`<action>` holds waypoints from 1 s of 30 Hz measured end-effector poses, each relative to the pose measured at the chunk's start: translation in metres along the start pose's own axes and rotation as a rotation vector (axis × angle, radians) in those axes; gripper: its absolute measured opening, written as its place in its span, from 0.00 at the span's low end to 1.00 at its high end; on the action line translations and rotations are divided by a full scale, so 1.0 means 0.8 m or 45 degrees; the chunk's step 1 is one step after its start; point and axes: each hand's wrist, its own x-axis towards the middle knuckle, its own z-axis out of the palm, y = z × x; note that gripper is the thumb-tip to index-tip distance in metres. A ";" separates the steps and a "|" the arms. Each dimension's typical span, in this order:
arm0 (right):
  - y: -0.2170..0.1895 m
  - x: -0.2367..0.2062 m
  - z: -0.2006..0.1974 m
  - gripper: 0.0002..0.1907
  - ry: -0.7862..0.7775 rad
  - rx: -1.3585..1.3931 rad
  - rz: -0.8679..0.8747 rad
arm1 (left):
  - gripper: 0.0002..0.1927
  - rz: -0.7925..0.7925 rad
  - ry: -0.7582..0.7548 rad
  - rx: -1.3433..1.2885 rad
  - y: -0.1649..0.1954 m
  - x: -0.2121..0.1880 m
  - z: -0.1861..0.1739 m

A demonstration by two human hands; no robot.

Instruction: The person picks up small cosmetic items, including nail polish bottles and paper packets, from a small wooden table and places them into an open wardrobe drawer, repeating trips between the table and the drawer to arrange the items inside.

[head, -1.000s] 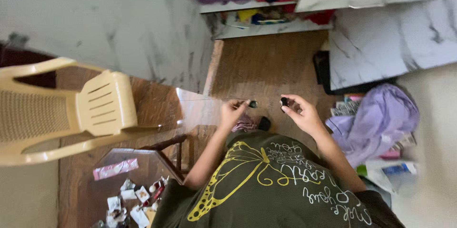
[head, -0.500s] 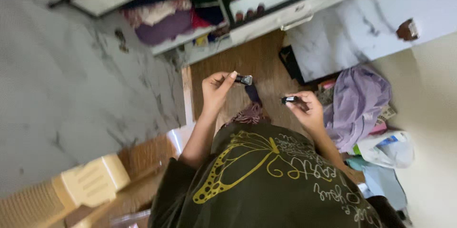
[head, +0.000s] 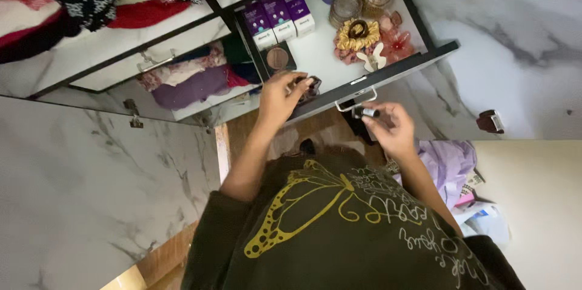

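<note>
grip: left hand [head: 280, 97] is closed round a small dark object [head: 310, 86] at the near edge of the open drawer [head: 400, 66]; right hand [head: 391, 126] pinches a small dark tube with a pale band [head: 366, 112], held just under the drawer's metal handle [head: 355, 101].
object place: the small dark object sits at the left fingertips, over the drawer's near left corner; what it is exactly cannot be told. the tube is outside the drawer, near side, in front of the handle.
change: half a second ago both hands were held up over the wooden floor, the cupboard farther off; now the view has swung up to the drawer, and the left hand has come to its edge. the tube remains in the right hand.
in the drawer: three purple and white boxes [head: 277, 12] at the far left, a round brown compact [head: 278, 58] just beyond the left hand, a gold scrunchie [head: 357, 34], a pink hair clip [head: 397, 40], stacked bangles [head: 345, 6] at the far side.
around: folded clothes [head: 182, 81] on the shelf to the left, a purple cloth [head: 451, 166] on the floor at the right.
in the way: the handle and drawer front stand between the tube and the drawer's inside.
</note>
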 end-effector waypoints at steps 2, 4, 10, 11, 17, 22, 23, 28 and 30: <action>-0.002 0.011 0.006 0.18 0.091 -0.068 0.035 | 0.15 0.122 -0.149 0.278 0.002 0.017 -0.001; -0.008 0.030 0.010 0.18 0.102 -0.137 -0.016 | 0.15 0.119 -0.279 0.454 0.002 0.028 0.004; -0.038 0.103 0.034 0.14 -0.121 -0.488 -0.128 | 0.13 0.052 -0.405 0.545 -0.017 0.034 0.025; -0.041 0.116 0.037 0.15 -0.161 -0.602 -0.170 | 0.13 0.076 -0.384 0.558 -0.023 0.035 0.030; -0.008 0.195 0.061 0.16 -0.744 -1.057 0.055 | 0.13 0.099 -0.493 0.823 -0.055 0.017 0.057; 0.044 0.217 0.080 0.16 -1.000 -1.212 0.135 | 0.08 0.106 -0.536 0.946 -0.080 0.009 0.067; 0.054 0.218 0.083 0.17 -1.017 -1.227 0.180 | 0.07 0.123 -0.532 0.979 -0.083 0.007 0.067; 0.081 0.206 0.081 0.14 -1.070 -1.196 0.123 | 0.09 0.083 -0.534 0.941 -0.088 0.000 0.066; 0.085 0.199 0.084 0.13 -1.101 -1.222 0.141 | 0.10 0.022 -0.628 0.925 -0.090 0.001 0.065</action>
